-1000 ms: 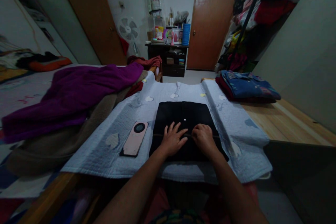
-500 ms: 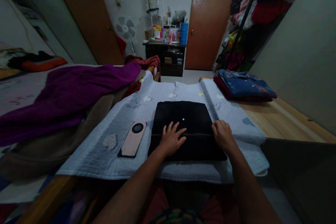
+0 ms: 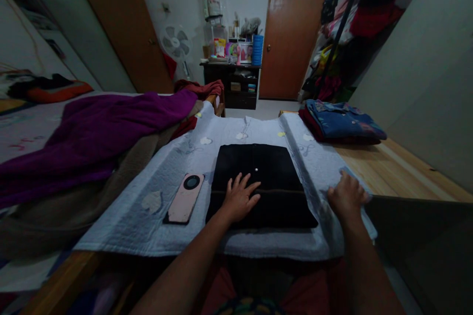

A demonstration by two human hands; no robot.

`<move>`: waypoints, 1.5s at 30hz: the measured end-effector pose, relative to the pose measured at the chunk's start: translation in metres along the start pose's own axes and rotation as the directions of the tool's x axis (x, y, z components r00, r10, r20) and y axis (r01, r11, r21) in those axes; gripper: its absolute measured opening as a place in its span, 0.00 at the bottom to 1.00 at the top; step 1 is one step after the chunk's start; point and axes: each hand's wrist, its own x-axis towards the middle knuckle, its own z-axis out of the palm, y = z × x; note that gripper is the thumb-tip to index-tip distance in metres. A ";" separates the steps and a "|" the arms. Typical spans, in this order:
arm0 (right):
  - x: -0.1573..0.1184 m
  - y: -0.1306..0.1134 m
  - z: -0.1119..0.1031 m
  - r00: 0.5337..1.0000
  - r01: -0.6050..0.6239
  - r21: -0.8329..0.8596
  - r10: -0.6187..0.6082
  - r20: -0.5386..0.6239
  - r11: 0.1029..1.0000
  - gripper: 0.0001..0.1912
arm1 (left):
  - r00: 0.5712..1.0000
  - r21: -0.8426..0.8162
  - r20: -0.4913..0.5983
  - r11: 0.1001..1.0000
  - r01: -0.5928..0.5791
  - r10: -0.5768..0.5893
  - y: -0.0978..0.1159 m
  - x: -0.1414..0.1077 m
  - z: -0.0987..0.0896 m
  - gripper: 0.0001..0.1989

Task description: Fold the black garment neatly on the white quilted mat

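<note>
A folded black garment (image 3: 275, 209) with a small pale button and a thin brownish line across it lies on the light blue quilted cloth (image 3: 240, 128). My left hand (image 3: 240, 197) rests on top of the garment, its fingers spread flat. To the right, my right hand (image 3: 346, 196) is over the cloth, clear of the garment. Its fingers are bent, with thumb and index finger apart, and I see nothing held in them. Left of the garment lies a pink phone (image 3: 185, 202), its round black camera ring facing up.
A stack of folded clothes (image 3: 343, 120), blue on top, sits on the wooden board (image 3: 391, 167) at the right. Purple and brown blankets (image 3: 111, 128) cover the bed at the left. Beyond stand a fan (image 3: 176, 42), a dark cabinet (image 3: 242, 93) and a wooden door (image 3: 288, 34).
My right hand has left the right edge of the black garment and moved right, over the cloth. My left hand stays on the garment. The view has shifted slightly.
</note>
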 end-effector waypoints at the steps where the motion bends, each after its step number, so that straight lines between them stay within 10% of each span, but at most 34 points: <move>1: -0.002 -0.004 0.001 1.000 0.021 0.030 -0.020 -0.015 0.999 0.28 | 1.000 0.000 0.001 1.000 0.000 0.000 0.000 0.000 0.000 0.23; 5: -0.019 -0.044 0.012 0.953 0.285 0.322 -0.303 0.008 0.903 0.25 | 1.000 0.006 -0.004 1.000 -0.006 0.006 0.001 0.000 -0.001 0.23; 10: -0.051 -0.103 0.029 0.745 0.515 0.492 -0.651 0.148 0.702 0.27 | 1.000 0.016 -0.021 1.000 -0.008 0.008 0.000 0.000 0.002 0.23; 23: -0.022 -0.120 0.038 0.603 0.593 0.389 -0.710 0.365 0.704 0.36 | 1.000 0.003 -0.016 1.000 -0.024 0.024 -0.002 0.001 0.003 0.25; 36: 0.025 -0.147 0.057 0.751 0.385 0.281 -0.475 0.458 0.879 0.35 | 1.000 -0.011 0.015 1.000 -0.007 0.007 0.000 0.002 -0.001 0.25; 45: -0.001 -0.193 0.061 0.795 0.418 0.366 -0.530 0.295 0.831 0.28 | 0.999 0.001 0.031 1.000 0.011 -0.011 -0.002 0.001 0.003 0.35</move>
